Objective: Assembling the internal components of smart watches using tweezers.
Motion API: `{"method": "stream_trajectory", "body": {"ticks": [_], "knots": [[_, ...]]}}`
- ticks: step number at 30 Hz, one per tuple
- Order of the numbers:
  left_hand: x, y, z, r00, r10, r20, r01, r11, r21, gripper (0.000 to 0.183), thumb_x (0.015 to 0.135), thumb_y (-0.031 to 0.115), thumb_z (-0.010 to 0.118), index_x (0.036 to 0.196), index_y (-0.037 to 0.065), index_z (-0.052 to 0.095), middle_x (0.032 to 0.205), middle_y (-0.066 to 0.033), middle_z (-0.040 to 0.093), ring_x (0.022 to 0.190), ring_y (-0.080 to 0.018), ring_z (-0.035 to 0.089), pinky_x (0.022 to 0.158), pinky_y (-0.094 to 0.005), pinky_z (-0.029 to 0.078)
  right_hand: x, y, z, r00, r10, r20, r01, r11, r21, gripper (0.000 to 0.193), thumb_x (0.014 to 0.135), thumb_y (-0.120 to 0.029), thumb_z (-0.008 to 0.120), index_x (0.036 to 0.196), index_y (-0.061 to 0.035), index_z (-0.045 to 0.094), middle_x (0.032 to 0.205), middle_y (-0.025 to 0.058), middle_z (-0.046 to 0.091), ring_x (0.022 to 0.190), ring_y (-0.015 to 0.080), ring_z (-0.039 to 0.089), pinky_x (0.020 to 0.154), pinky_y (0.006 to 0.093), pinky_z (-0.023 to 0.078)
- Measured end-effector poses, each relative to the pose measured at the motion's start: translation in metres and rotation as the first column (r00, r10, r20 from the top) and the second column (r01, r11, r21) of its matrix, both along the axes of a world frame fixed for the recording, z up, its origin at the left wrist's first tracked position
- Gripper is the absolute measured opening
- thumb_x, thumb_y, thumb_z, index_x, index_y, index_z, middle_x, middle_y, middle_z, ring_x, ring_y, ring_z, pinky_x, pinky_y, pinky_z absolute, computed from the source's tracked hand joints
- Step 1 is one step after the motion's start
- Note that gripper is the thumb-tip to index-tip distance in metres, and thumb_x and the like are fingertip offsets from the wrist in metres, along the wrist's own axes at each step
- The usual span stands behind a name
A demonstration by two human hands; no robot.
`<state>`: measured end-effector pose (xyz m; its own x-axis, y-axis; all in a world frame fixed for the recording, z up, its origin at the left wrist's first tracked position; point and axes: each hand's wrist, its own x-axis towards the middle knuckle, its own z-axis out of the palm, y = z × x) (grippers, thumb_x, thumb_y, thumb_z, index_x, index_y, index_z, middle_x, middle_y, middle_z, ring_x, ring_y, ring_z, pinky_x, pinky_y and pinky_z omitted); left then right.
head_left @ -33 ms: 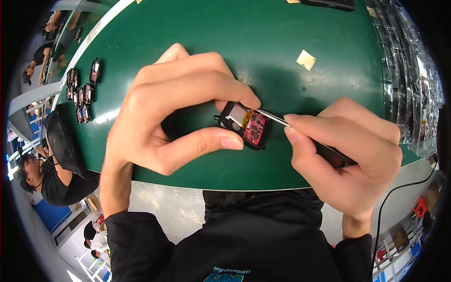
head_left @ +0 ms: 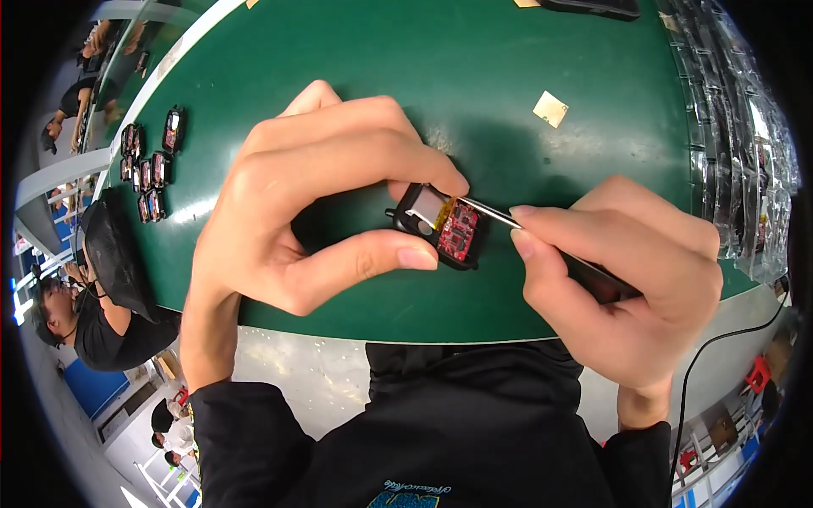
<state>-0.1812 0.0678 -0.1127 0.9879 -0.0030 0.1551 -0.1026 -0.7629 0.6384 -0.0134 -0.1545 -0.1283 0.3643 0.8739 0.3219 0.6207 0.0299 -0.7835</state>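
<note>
The left hand [head_left: 262,186], thumb and finger spread case-wide, holds one small black case [head_left: 474,252] with one red board [head_left: 458,229] above the green surface [head_left: 474,309]; the right hand's [head_left: 656,262] grip is pinched on one thin tool [head_left: 495,213], perhaps tweezers, tip at the board. Almost nothing has changed since a moment ago, suggesting careful, steady work. Farther off lie one paper square [head_left: 550,109] and about eight similar cases [head_left: 159,169], too small to count surely.

We see left hand [head_left: 275,190] pinching open black case [head_left: 461,263], red circuit board [head_left: 458,230] inside. Right hand [head_left: 639,279] holds slim metal-tipped tool [head_left: 491,213], tip near board's upper edge. Green table [head_left: 474,59] beneath; similar cases [head_left: 158,169] at left, layered clear plastic [head_left: 735,152] at right.
</note>
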Motion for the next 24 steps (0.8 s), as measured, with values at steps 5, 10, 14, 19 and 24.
{"method": "stream_trajectory", "body": {"ticks": [5, 10, 14, 19, 24], "knots": [[-0.001, -0.001, -0.002, 1.000, 0.017, -0.003, -0.017, 0.999, -0.045, 0.055, 0.078, 0.045, 0.086, 0.105, -0.003, 0.083, 0.096, -0.0125, 0.080, 0.079, -0.0215, 0.068, 0.076, -0.0361, 0.037, 0.000, 0.000, -0.004, 1.000, -0.009, 0.000, 0.009, 0.999, 0.033, 0.022, 0.076, 0.009, 0.083, 0.097, 0.0024, 0.085, 0.071, 0.0047, 0.068, 0.052, 0.0056, 0.050, 0.047, 0.0235, 0.030], [-0.003, 0.000, 0.001, 1.000, 0.005, -0.023, -0.005, 1.000, -0.022, 0.055, 0.076, 0.042, 0.087, 0.108, -0.003, 0.082, 0.096, -0.0125, 0.080, 0.080, -0.0214, 0.068, 0.076, -0.0360, 0.037, -0.001, 0.000, 0.000, 1.000, 0.004, 0.001, -0.004, 1.000, 0.028, 0.020, 0.076, 0.010, 0.083, 0.094, 0.0027, 0.085, 0.070, 0.0043, 0.067, 0.051, 0.0073, 0.050, 0.048, 0.0238, 0.031], [-0.002, -0.003, 0.010, 0.992, 0.070, -0.107, -0.070, 0.998, -0.001, 0.062, 0.071, 0.039, 0.093, 0.116, -0.001, 0.080, 0.092, -0.0096, 0.075, 0.081, -0.0221, 0.066, 0.076, -0.0360, 0.038, 0.005, -0.002, -0.001, 0.992, -0.087, -0.087, 0.095, 0.991, 0.097, 0.019, 0.079, 0.011, 0.082, 0.096, 0.0047, 0.084, 0.071, 0.0029, 0.066, 0.055, 0.0061, 0.052, 0.050, 0.0229, 0.032], [0.005, -0.007, 0.011, 1.000, 0.003, 0.026, -0.006, 0.995, 0.103, 0.063, 0.070, 0.034, 0.100, 0.120, 0.002, 0.078, 0.097, -0.0089, 0.075, 0.082, -0.0240, 0.066, 0.076, -0.0368, 0.040, 0.006, -0.003, 0.002, 0.953, -0.206, -0.220, 0.241, 0.959, 0.147, 0.016, 0.078, 0.007, 0.085, 0.093, 0.0018, 0.082, 0.069, 0.0029, 0.064, 0.052, 0.0068, 0.052, 0.048, 0.0252, 0.035], [-0.001, -0.011, 0.012, 0.999, 0.020, 0.050, -0.027, 0.991, 0.133, 0.059, 0.068, 0.034, 0.103, 0.114, 0.004, 0.080, 0.095, -0.0065, 0.075, 0.079, -0.0238, 0.065, 0.075, -0.0380, 0.043, 0.004, -0.007, 0.009, 0.941, -0.183, -0.285, 0.237, 0.956, 0.170, 0.011, 0.084, 0.001, 0.084, 0.094, 0.0003, 0.080, 0.072, 0.0062, 0.064, 0.054, 0.0132, 0.056, 0.050, 0.0305, 0.041]]}}
